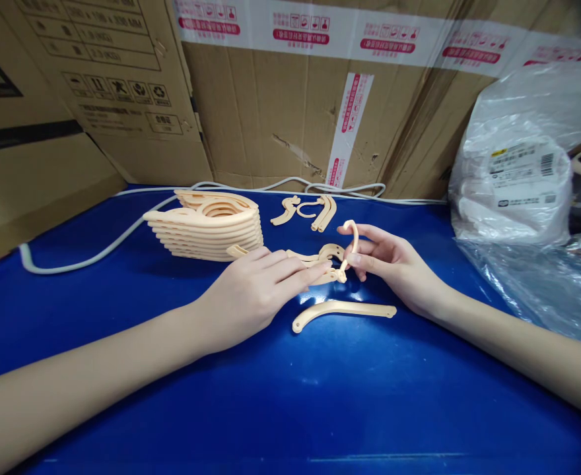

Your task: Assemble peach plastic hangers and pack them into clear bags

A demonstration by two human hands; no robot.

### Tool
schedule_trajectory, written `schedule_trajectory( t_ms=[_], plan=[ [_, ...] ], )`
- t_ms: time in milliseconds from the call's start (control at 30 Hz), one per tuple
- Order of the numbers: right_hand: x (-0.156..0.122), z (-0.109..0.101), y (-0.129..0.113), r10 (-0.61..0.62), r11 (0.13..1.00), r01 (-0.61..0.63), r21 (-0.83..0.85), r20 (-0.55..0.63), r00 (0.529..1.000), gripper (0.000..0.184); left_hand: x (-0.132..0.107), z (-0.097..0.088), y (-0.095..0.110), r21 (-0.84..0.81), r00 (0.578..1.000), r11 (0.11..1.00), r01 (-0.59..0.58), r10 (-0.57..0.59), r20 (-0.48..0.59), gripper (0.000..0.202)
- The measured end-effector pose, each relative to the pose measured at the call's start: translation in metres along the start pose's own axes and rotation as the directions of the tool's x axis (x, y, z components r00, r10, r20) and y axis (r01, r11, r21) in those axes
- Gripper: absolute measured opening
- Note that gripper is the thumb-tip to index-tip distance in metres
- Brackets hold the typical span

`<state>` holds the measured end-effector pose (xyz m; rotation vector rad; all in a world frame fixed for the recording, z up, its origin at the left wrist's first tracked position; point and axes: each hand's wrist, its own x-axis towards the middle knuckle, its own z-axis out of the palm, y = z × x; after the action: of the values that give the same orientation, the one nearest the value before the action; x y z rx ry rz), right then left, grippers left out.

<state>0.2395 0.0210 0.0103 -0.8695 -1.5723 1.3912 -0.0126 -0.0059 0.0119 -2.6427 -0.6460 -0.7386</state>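
My right hand [382, 260] pinches a cream plastic hanger hook [354, 237], which stands upright with its curved end on top. The hook's lower end meets the tip of a cream hanger arm [326, 278] under my left hand [253, 290]. My left fingers are closed over that arm, hiding most of it. Just behind them lie more cream hanger pieces [331, 252], partly covered by the hand. A loose curved hanger arm [344, 307] rests on the blue surface nearer to me, touched by neither hand.
A stack of folded cream hangers [206, 227] stands behind my left hand. Further back lie several loose hanger parts [324, 214]. A white cable [87, 257] runs along the cardboard wall [261, 119]. On the right are a clear plastic bag [513, 178] and plastic film [533, 284].
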Motion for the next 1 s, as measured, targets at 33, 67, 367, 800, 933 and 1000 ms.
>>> schedule_trajectory(
  t_ms=[33,67,367,800,933,1000],
  plan=[
    [0.0001,0.0000,0.0000,-0.005,1.000,0.005,-0.007,-0.010,1.000,0.045,-0.0001,0.0001,0.0000,-0.001,1.000,1.000,0.007,-0.007,0.006,0.036],
    [0.0001,-0.0001,0.0001,-0.009,1.000,0.008,-0.012,-0.020,1.000,0.045,-0.0002,0.0001,0.0001,0.000,1.000,1.000,0.012,-0.012,0.012,0.036],
    [-0.0008,0.0013,-0.0038,0.010,1.000,-0.010,-0.011,-0.034,0.999,0.044,0.0006,-0.0005,0.0006,0.029,1.000,1.000,-0.010,0.010,0.023,0.037],
    [-0.0014,0.0021,-0.0042,-0.016,0.999,0.014,-0.034,-0.030,0.999,0.040,0.0036,-0.0021,0.0038,0.122,0.997,0.990,-0.072,0.071,0.018,0.038],
    [-0.0026,0.0039,-0.0056,-0.022,0.997,0.019,-0.069,-0.038,0.999,0.038,0.0043,-0.0030,0.0043,0.160,0.994,0.982,-0.104,0.099,0.043,0.036],
    [-0.0026,0.0043,-0.0060,-0.024,0.996,0.020,-0.084,-0.042,0.999,0.038,0.0041,-0.0020,0.0037,0.158,0.994,0.982,-0.101,0.094,0.052,0.037]
  ],
)
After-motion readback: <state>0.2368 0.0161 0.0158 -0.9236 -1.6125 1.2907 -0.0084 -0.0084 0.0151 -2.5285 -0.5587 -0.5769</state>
